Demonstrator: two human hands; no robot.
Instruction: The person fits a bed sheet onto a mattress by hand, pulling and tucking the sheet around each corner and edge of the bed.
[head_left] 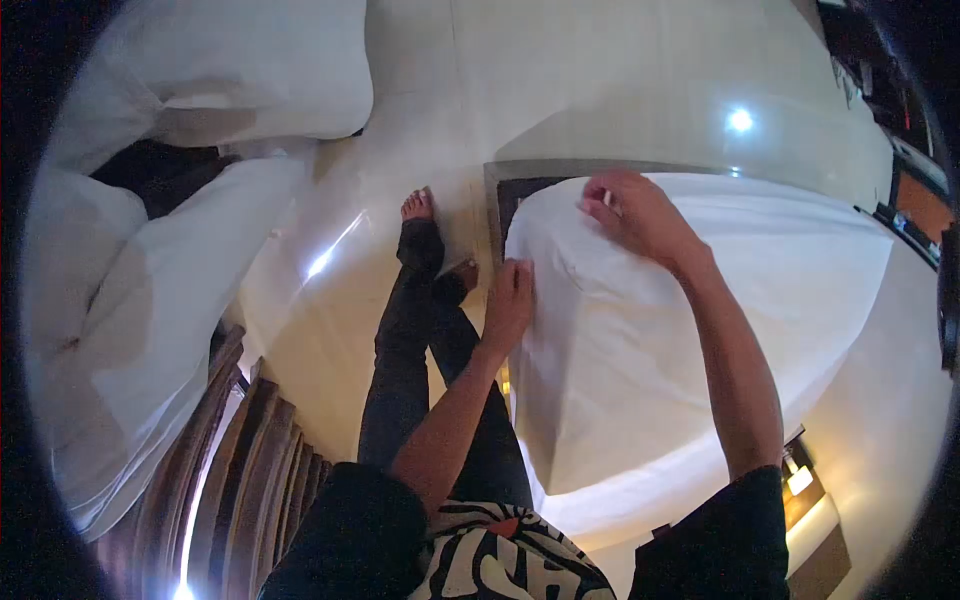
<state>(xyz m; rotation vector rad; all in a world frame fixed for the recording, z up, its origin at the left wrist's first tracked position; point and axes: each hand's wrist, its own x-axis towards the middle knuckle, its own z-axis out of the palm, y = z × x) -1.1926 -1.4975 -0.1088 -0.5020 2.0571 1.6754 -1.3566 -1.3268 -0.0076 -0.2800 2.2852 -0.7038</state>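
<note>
A white fitted-looking bed sheet (660, 370) covers a mattress to my right, with wrinkles along its far end and a corner fold facing me. My left hand (510, 305) is at the near side edge of the mattress, fingers bent and closed together at the sheet's border. Over the far corner is my right hand (640, 218), its fingers loosely curled, a gap showing between thumb and fingers. Nothing shows inside it. The right fingertips are slightly blurred, and whether they touch the cloth is unclear.
Rumpled white bedding (180, 260) fills the left side. Brown curtains (250, 460) hang at lower left. My bare foot (418, 205) stands on the glossy tiled floor (450, 110). A dark bed base (515, 188) edges out beneath the mattress. A lit lamp (798, 478) is at lower right.
</note>
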